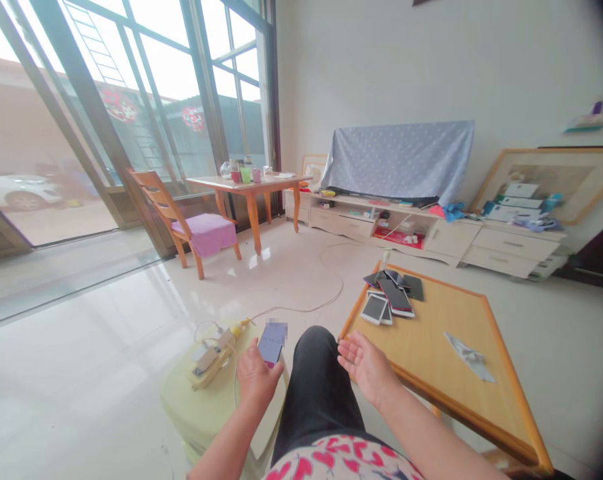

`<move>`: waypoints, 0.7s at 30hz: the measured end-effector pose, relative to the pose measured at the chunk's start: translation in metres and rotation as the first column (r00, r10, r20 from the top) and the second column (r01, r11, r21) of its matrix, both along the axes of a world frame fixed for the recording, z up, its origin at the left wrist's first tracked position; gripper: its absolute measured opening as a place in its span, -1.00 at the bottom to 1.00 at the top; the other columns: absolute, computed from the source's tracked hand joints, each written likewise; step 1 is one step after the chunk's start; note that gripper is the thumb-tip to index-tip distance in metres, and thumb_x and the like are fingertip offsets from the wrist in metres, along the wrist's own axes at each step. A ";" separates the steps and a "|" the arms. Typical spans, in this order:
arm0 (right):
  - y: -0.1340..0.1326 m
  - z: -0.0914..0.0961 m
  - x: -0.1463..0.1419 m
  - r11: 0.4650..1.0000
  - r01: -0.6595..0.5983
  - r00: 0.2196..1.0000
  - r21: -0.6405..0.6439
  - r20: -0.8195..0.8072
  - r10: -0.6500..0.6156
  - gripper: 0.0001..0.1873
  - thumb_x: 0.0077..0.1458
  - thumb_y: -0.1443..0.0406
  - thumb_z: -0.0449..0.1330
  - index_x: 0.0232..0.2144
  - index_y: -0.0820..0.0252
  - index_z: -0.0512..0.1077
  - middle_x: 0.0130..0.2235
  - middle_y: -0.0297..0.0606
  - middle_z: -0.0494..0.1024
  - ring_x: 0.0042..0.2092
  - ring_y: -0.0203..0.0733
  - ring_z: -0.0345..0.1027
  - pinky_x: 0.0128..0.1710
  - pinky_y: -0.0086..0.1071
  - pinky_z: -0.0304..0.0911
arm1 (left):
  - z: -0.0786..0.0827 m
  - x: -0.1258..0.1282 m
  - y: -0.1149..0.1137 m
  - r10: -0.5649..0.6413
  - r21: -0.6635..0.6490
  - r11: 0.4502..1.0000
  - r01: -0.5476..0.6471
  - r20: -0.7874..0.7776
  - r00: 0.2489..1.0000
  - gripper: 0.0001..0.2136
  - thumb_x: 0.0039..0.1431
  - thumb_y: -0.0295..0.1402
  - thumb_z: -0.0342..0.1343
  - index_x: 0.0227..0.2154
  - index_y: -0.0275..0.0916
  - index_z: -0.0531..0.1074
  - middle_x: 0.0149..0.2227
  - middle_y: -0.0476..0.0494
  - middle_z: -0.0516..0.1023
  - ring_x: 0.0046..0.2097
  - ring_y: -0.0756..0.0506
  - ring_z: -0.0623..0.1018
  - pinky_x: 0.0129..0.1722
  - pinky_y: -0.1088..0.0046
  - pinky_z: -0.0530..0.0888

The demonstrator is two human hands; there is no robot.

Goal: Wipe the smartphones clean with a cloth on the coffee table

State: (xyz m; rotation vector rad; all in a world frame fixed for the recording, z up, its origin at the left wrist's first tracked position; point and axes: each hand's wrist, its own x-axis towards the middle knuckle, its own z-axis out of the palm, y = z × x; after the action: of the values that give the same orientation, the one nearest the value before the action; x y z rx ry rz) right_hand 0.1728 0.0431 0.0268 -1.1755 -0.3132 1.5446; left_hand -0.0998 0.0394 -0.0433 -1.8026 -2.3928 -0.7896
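No word, label or brand could be read with certainty. The nearest thing to legible text was on the lit phone point(271, 350) low in the centre of the frame: a faint row of figures ran across its screen, some of them looking like zeros, but too pale and small to give as a number. A pixelated patch covered the screen's upper right corner, hiding whatever stood there. On the stacked boxes point(518, 201) at the right of the frame, any print was too small to tell. The same went for the power strip point(214, 360) at the lower left and the piled phones point(395, 295) right of centre
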 end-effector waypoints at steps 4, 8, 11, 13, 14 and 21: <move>-0.003 -0.002 0.000 1.000 -0.022 1.000 -0.010 0.012 0.022 -0.63 0.11 0.09 0.29 -0.12 0.19 0.46 -0.15 -0.09 0.64 -0.04 -0.02 0.52 -0.08 -0.16 0.45 | 0.004 -0.011 0.000 0.066 -0.068 0.995 -0.068 -0.038 0.997 -0.28 0.02 -0.21 0.15 0.25 -0.35 0.14 -0.02 -0.34 0.48 0.02 -0.29 0.48 -0.01 0.22 0.35; -0.004 -0.007 -0.001 1.000 -0.029 0.999 -0.006 0.027 0.030 -0.64 0.11 0.10 0.28 -0.12 0.19 0.46 -0.17 -0.09 0.64 -0.07 -0.03 0.53 -0.09 -0.17 0.46 | 0.007 -0.015 -0.003 0.111 -0.111 0.987 -0.116 -0.052 0.992 -0.28 0.04 -0.18 0.15 0.27 -0.31 0.14 0.00 -0.34 0.48 0.04 -0.30 0.47 0.00 0.20 0.33; -0.004 -0.011 -0.001 0.999 -0.035 0.999 -0.010 0.042 0.035 -0.64 0.11 0.10 0.29 -0.13 0.21 0.47 -0.18 -0.07 0.64 -0.09 -0.05 0.53 -0.10 -0.19 0.47 | 0.007 -0.018 -0.006 0.151 -0.139 0.978 -0.157 -0.056 0.987 -0.28 0.04 -0.15 0.16 0.27 -0.26 0.15 0.02 -0.34 0.47 0.05 -0.32 0.46 -0.01 0.18 0.34; -0.005 -0.013 -0.001 0.999 -0.048 0.997 -0.017 0.054 0.049 -0.64 0.10 0.11 0.30 -0.14 0.23 0.48 -0.18 -0.06 0.64 -0.11 -0.07 0.54 -0.12 -0.22 0.47 | 0.005 -0.021 -0.008 0.162 -0.138 0.976 -0.169 -0.062 0.985 -0.28 0.04 -0.13 0.16 0.26 -0.26 0.15 0.02 -0.35 0.47 0.06 -0.33 0.45 -0.02 0.17 0.34; -0.005 -0.014 -0.002 0.998 -0.056 0.997 -0.019 0.060 0.057 -0.64 0.10 0.11 0.30 -0.14 0.23 0.48 -0.19 -0.06 0.64 -0.12 -0.07 0.54 -0.13 -0.23 0.47 | 0.004 -0.022 -0.008 0.162 -0.134 0.976 -0.169 -0.064 0.985 -0.28 0.04 -0.12 0.15 0.26 -0.26 0.16 0.02 -0.35 0.47 0.06 -0.33 0.45 -0.01 0.17 0.34; -0.007 -0.014 -0.002 0.997 -0.081 0.994 -0.016 0.072 0.082 -0.66 0.09 0.12 0.31 -0.15 0.22 0.50 -0.19 -0.07 0.65 -0.16 -0.11 0.55 -0.20 -0.30 0.47 | 0.000 -0.028 -0.011 0.160 -0.117 0.978 -0.170 -0.094 0.983 -0.26 0.03 -0.09 0.17 0.26 -0.28 0.17 0.00 -0.35 0.48 0.05 -0.33 0.46 0.01 0.17 0.34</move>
State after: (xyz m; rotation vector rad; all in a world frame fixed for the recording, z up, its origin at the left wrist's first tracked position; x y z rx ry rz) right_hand 0.1708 0.0363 0.0129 -1.2446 -0.4044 1.5785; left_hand -0.1277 0.0286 -0.0435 -1.6125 -2.5463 -0.5479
